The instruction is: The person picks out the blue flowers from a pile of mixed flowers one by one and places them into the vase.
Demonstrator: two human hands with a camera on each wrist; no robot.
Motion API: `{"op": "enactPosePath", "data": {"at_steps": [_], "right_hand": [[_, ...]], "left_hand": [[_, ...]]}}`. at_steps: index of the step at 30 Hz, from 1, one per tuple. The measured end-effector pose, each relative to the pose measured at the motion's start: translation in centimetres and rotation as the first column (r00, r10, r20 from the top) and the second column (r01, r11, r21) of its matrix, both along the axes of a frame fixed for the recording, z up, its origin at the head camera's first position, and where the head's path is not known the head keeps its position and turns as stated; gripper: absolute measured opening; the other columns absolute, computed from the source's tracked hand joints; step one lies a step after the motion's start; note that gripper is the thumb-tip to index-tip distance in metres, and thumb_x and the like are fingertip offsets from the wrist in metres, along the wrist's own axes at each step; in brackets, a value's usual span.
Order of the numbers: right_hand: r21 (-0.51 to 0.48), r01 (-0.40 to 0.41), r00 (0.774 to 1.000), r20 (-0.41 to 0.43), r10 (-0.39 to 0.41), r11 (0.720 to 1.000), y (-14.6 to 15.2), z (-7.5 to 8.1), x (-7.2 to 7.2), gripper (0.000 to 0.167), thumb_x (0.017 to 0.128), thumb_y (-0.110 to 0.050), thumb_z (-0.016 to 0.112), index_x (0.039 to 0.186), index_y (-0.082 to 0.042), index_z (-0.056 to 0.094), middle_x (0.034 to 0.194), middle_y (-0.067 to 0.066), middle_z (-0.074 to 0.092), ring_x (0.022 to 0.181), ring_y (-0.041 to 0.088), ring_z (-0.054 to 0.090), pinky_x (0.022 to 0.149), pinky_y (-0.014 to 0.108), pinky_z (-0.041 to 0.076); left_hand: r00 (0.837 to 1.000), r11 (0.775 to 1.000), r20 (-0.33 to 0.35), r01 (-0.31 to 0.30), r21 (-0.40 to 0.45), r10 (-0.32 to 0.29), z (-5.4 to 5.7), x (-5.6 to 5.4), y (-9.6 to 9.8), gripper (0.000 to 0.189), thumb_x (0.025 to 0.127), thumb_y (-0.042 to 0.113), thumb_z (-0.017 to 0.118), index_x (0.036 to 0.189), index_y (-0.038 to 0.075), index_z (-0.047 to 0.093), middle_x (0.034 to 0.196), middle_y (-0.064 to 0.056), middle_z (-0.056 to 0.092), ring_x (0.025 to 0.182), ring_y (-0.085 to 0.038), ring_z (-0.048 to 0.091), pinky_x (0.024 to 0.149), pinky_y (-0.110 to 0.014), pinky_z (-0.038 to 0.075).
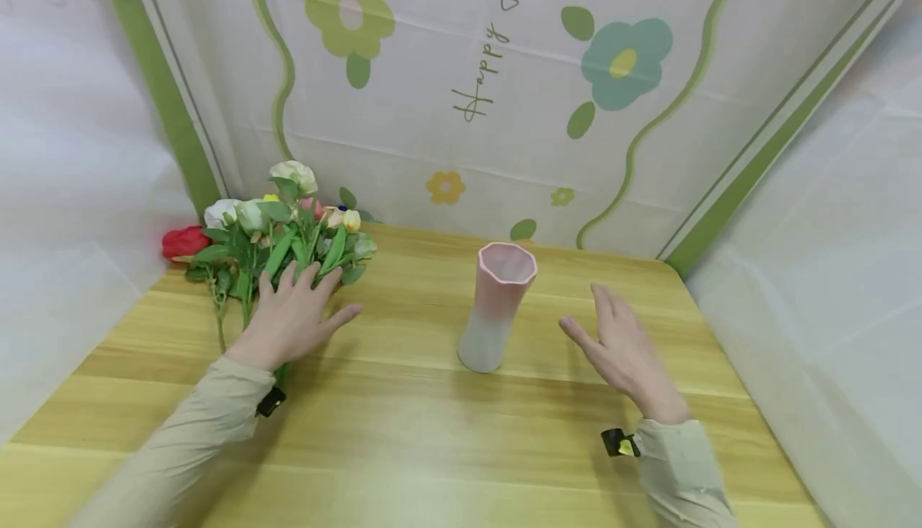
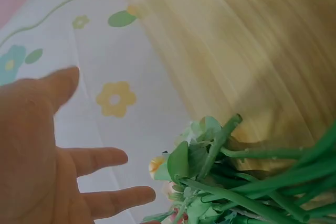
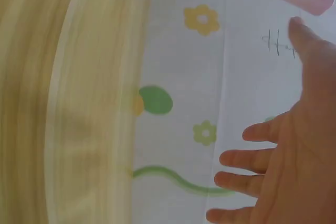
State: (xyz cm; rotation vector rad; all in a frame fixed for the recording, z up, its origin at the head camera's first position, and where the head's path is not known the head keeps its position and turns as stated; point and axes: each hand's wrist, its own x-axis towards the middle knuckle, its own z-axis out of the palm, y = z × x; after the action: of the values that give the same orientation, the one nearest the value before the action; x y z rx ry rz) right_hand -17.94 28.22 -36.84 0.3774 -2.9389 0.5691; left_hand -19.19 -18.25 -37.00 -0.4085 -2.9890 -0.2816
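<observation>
In the head view my left hand is spread with fingers apart, over the stems of a bunch of artificial flowers. The left wrist view shows the green stems beyond the fingers, and nothing is held. The bunch has white, red, pink and yellow blooms and lies at the left of the table. A pink-and-white vase with a wavy rim stands upright near the middle. To its right is my right hand, fingers extended and apart from the vase; its palm holds nothing in the right wrist view.
The wooden table ends at a white cloth backdrop printed with flowers and writing. White sheets hang at both sides. A red rose sits at the left table edge. Each wrist wears a small black camera.
</observation>
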Motion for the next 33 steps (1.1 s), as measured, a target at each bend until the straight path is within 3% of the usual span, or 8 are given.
{"op": "enactPosePath", "data": {"at_steps": [7, 14, 18, 21, 25, 33], "right_hand": [[-0.180, -0.058, 0.998, 0.002, 0.060, 0.982, -2.2, 0.1, 0.4, 0.079, 0.101, -0.051, 0.046, 0.157, -0.008, 0.011, 0.159, 0.019, 0.016, 0.144, 0.041, 0.014, 0.108, 0.064, 0.018], [-0.346, -0.097, 0.995, -0.025, 0.095, 0.933, -5.1, 0.0, 0.8, 0.083, 0.097, -0.048, 0.057, 0.157, -0.011, 0.014, 0.157, 0.010, 0.026, 0.142, 0.034, 0.023, 0.108, 0.061, 0.022], [-0.429, -0.097, 0.995, -0.038, 0.089, 0.898, -6.5, -0.6, 0.8, 0.089, 0.091, -0.049, 0.066, 0.156, -0.008, 0.021, 0.154, 0.009, 0.033, 0.137, 0.031, 0.033, 0.106, 0.055, 0.030], [-0.467, -0.086, 0.996, -0.045, 0.073, 0.880, -7.4, -0.9, 0.7, 0.092, 0.086, -0.052, 0.072, 0.154, -0.008, 0.027, 0.151, 0.007, 0.038, 0.134, 0.029, 0.037, 0.104, 0.051, 0.034], [-0.495, -0.081, 0.997, -0.058, 0.060, 0.865, -8.5, -0.9, 0.6, 0.094, 0.081, -0.053, 0.077, 0.152, -0.011, 0.032, 0.148, 0.005, 0.042, 0.130, 0.027, 0.041, 0.102, 0.051, 0.037], [-0.540, -0.071, 0.994, -0.103, 0.018, 0.839, -9.5, -0.2, 0.0, 0.080, 0.079, -0.047, 0.081, 0.142, -0.016, 0.045, 0.133, -0.001, 0.054, 0.120, 0.022, 0.051, 0.097, 0.052, 0.041]], "left_hand": [[0.998, 1.000, -0.063, -0.014, 0.020, 0.015, 0.3, -0.1, -0.7, 0.069, 0.100, 0.053, 0.047, 0.139, -0.004, 0.047, 0.136, -0.033, 0.045, 0.123, -0.054, 0.039, 0.094, -0.069, 0.033], [0.993, 0.996, -0.086, -0.079, 0.042, 0.083, 1.1, -0.2, -1.8, 0.058, 0.098, 0.037, 0.059, 0.132, -0.010, 0.051, 0.121, -0.036, 0.054, 0.106, -0.053, 0.053, 0.069, -0.064, 0.049], [0.990, 0.990, -0.074, -0.118, 0.075, 0.124, 1.1, -0.6, -2.3, 0.040, 0.095, 0.030, 0.064, 0.110, -0.007, 0.062, 0.093, -0.028, 0.062, 0.075, -0.043, 0.062, 0.047, -0.053, 0.047], [0.988, 0.983, -0.039, -0.147, 0.108, 0.152, 1.2, -1.0, -2.4, 0.029, 0.095, 0.027, 0.064, 0.082, 0.001, 0.059, 0.070, -0.016, 0.057, 0.055, -0.032, 0.057, 0.039, -0.043, 0.040], [0.983, 0.974, 0.009, -0.184, 0.130, 0.184, 1.2, -1.5, -2.5, 0.039, 0.094, 0.027, 0.064, 0.064, 0.010, 0.046, 0.059, -0.010, 0.049, 0.049, -0.027, 0.052, 0.039, -0.041, 0.037], [0.961, 0.957, 0.143, -0.256, 0.137, 0.237, 1.2, -2.3, -2.1, 0.046, 0.093, 0.033, 0.065, 0.059, 0.011, 0.044, 0.061, -0.013, 0.051, 0.052, -0.028, 0.054, 0.042, -0.042, 0.040]]}}
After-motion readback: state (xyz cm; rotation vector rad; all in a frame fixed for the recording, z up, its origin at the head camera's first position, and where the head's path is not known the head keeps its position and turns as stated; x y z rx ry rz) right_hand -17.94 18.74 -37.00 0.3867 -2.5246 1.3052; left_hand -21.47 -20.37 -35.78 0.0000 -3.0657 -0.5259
